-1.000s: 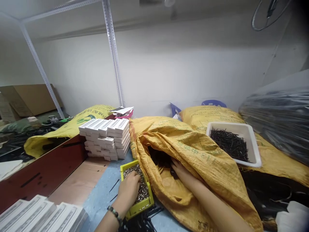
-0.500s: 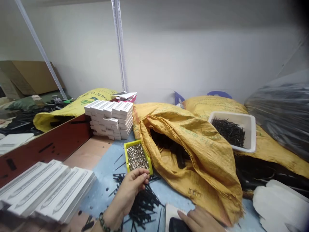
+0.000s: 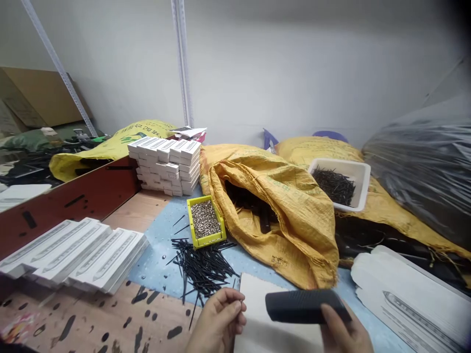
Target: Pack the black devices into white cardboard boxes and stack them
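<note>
My left hand (image 3: 219, 323) is low in the view, its fingers pinched together on a tiny metal piece near its fingertips. My right hand (image 3: 346, 332) grips a black ribbed case (image 3: 303, 306), held level above a white flat box (image 3: 272, 321). Just beyond my left hand lies a loose pile of thin black sticks (image 3: 200, 267). Behind that pile sits a small yellow-green bin (image 3: 205, 221) full of small silver metal parts.
An open yellow woven sack (image 3: 287, 215) with black items inside lies centre. A white tray of black sticks (image 3: 338, 184) rests on another sack. White flat boxes are stacked at the back (image 3: 167, 164), left (image 3: 77, 255) and right (image 3: 408, 299). A dark plastic bag (image 3: 423, 157) bulks far right.
My left hand left the yellow-green bin and drew back toward me, pinching a small piece. My right hand came out of the sack and now holds the black case. The view tipped down.
</note>
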Action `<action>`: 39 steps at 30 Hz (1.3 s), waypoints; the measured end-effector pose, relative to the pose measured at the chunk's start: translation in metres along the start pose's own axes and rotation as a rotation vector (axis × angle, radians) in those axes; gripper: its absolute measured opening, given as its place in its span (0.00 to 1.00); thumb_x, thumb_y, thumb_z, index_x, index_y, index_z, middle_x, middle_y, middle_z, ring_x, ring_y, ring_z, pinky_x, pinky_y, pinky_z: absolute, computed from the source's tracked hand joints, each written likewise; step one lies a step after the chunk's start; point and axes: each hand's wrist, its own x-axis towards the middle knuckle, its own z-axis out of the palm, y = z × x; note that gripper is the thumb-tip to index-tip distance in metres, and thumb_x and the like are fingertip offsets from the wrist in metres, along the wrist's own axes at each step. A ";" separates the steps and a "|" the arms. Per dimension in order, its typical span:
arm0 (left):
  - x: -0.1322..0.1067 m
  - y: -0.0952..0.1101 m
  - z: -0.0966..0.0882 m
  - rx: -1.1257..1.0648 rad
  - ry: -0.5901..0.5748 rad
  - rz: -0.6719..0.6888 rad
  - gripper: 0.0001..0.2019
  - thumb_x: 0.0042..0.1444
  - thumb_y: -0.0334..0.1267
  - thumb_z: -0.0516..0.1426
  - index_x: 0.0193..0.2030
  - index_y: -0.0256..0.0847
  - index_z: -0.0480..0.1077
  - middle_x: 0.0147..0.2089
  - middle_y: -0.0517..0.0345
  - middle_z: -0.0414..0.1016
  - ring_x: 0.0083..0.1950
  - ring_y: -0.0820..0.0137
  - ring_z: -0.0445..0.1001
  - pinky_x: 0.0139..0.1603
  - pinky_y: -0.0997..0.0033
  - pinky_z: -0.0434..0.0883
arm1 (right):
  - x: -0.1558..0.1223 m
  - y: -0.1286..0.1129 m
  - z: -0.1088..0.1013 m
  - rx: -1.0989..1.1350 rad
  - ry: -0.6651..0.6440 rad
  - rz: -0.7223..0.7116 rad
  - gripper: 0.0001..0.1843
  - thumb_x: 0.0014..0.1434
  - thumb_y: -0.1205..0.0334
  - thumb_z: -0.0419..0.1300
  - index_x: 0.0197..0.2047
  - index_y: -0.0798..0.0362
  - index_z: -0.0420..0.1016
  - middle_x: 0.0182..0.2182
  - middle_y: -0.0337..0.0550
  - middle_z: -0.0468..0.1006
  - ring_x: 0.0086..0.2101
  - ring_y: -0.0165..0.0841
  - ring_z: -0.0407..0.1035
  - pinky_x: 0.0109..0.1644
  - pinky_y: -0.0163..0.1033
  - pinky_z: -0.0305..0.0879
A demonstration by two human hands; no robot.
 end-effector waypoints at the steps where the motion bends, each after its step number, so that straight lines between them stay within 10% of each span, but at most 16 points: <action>1: -0.002 -0.001 0.002 0.008 0.002 -0.007 0.23 0.30 0.44 0.73 0.30 0.35 0.71 0.26 0.59 0.74 0.23 0.78 0.71 0.22 0.82 0.63 | -0.004 -0.005 0.013 0.156 0.062 0.096 0.20 0.40 0.49 0.70 0.34 0.52 0.75 0.32 0.39 0.78 0.34 0.35 0.73 0.40 0.39 0.76; 8: -0.013 -0.013 0.009 -0.062 0.050 -0.047 0.23 0.32 0.45 0.73 0.32 0.36 0.69 0.28 0.57 0.74 0.26 0.77 0.72 0.24 0.82 0.66 | -0.029 -0.037 0.070 0.741 -0.015 0.342 0.13 0.45 0.60 0.66 0.34 0.51 0.69 0.29 0.32 0.68 0.29 0.26 0.66 0.52 0.57 0.70; 19: -0.008 -0.021 0.012 -0.114 0.099 0.187 0.21 0.31 0.48 0.72 0.26 0.36 0.72 0.22 0.64 0.64 0.24 0.81 0.58 0.27 0.81 0.58 | -0.043 -0.022 0.084 0.496 -0.214 -0.048 0.07 0.53 0.61 0.59 0.30 0.48 0.63 0.28 0.34 0.63 0.29 0.29 0.64 0.51 0.60 0.69; 39: -0.007 -0.020 0.029 -0.023 0.128 0.312 0.21 0.34 0.52 0.70 0.25 0.36 0.72 0.22 0.63 0.63 0.27 0.78 0.57 0.31 0.77 0.57 | -0.043 -0.027 0.075 0.518 -0.144 -0.056 0.02 0.55 0.63 0.53 0.30 0.47 0.64 0.29 0.35 0.60 0.30 0.30 0.62 0.49 0.59 0.69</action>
